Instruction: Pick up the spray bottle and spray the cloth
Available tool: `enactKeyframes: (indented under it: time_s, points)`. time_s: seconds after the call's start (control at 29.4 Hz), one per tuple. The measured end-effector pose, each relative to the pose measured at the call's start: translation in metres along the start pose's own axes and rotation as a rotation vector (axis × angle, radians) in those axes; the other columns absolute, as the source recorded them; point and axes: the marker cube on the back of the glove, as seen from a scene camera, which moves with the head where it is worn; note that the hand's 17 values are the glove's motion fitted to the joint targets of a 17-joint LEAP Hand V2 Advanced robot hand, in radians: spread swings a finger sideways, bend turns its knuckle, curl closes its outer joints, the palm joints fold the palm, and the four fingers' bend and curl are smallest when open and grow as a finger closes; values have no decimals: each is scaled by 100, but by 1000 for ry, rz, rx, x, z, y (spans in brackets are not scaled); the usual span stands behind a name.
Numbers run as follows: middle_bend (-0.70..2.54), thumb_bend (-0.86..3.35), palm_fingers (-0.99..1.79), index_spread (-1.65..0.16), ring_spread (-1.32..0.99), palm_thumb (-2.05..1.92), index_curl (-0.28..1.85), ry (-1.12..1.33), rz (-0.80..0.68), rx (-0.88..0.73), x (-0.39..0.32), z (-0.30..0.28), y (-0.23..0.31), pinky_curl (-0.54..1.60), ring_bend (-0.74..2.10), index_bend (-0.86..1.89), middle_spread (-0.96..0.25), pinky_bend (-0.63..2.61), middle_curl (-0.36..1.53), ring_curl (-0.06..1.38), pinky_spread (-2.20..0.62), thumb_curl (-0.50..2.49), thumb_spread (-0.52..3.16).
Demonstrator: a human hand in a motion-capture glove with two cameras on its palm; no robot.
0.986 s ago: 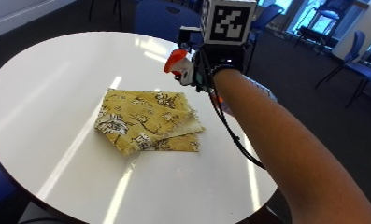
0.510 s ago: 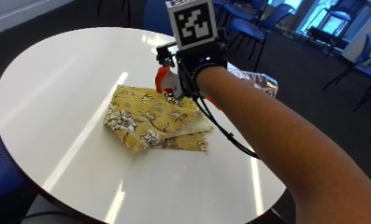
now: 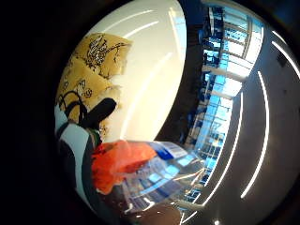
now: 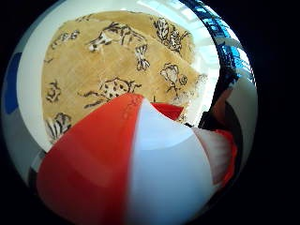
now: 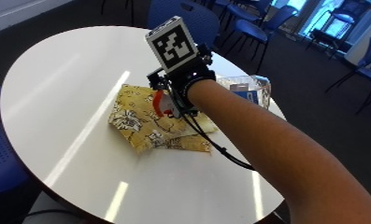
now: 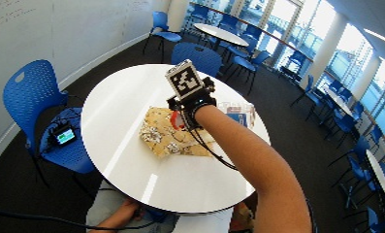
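Yellow printed cloth [image 5: 154,123] lies folded near the middle of the round white tabletop [image 5: 60,84], its frayed corner pointing toward the near edge. Above the cloth's far half hangs the gloved right hand [image 5: 184,88], fingers curled round the spray bottle [image 5: 162,103], whose red-and-white head shows just below the glove. From the thumb-side palm view that head [image 4: 131,164] fills the foreground, with the cloth [image 4: 108,70] spread close beneath it; the nozzle faces down at the fabric. Whether a finger presses the trigger cannot be told. Beyond the wrist, toward the tabletop's far right edge, stands a clear plastic container [image 5: 247,88] with a blue label. Blue chairs [image 6: 40,111] ring the table.
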Motion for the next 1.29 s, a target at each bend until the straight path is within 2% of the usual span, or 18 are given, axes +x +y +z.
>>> enactKeyframes:
  time_s: [0.37,0.99,1.29]
  points:
    - [61,-3,139,-29,-24,85,54,-3,18,35,-5,2,-4,38,60,37,-18,38,50,45,-30,81,33]
    - [60,-3,139,-29,-23,85,54,-34,-47,-25,-10,5,2,37,59,37,-19,38,49,44,-30,81,33]
    - [60,-3,139,-29,-23,85,54,-85,-19,114,-4,-11,7,37,59,37,-19,38,49,44,-30,81,33]
